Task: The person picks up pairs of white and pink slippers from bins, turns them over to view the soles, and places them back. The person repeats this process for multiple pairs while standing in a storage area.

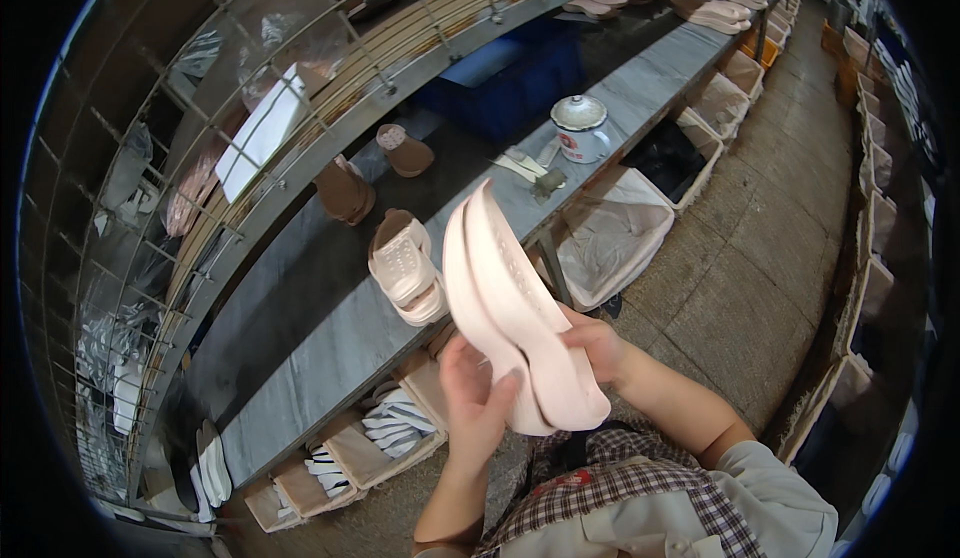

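Pale pink soles (pixel 520 303): held together, tilted, by the front edge of the worktop (pixel 310 388).
The left grip (pixel 472 388) grasps the lower part of both soles, thumb on the face; the right grip (pixel 592 348), partly hidden, grasps the right edge. Beyond, on the worktop: pale slippers (pixel 405 263), with brown shoes (pixel 343 193) behind. A lidded mug (pixel 580 136) stands farther along; a blue crate (pixel 510 78) lies behind it.

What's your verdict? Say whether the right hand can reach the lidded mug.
Probably not now: the right hand has its grip on the pink soles, though nothing visible blocks the way to the lidded mug.
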A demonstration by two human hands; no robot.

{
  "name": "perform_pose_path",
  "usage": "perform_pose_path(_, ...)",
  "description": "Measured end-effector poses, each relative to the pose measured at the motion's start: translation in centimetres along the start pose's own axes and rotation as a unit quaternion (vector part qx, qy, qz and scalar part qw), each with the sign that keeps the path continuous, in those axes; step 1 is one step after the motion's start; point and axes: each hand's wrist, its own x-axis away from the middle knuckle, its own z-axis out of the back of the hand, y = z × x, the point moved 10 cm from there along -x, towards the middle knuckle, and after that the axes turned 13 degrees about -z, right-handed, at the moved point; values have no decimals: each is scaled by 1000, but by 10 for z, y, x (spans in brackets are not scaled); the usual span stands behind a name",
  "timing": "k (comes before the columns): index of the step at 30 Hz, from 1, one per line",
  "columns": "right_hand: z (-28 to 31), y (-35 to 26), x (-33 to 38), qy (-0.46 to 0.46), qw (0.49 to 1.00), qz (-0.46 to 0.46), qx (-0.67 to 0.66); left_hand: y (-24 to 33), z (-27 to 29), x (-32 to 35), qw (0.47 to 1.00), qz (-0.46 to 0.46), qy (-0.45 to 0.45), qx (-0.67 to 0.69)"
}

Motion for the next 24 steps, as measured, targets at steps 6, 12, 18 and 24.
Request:
perform_pose_path(6,-15,7,-12,9,997,-10,72,-22,33,5,997,47,63,12)
perform_pose_path(12,-22,3,-31,18,999,11,48,-26,70,21,983,69,167,-19)
perform_pose_path(18,20,-70,-70,138,985,93,54,-1,172,42,935,-12,355,-16)
perform_pose_path(24,75,-89,-180,249,928,46,274,-21,263,40,899,-8,435,-53)
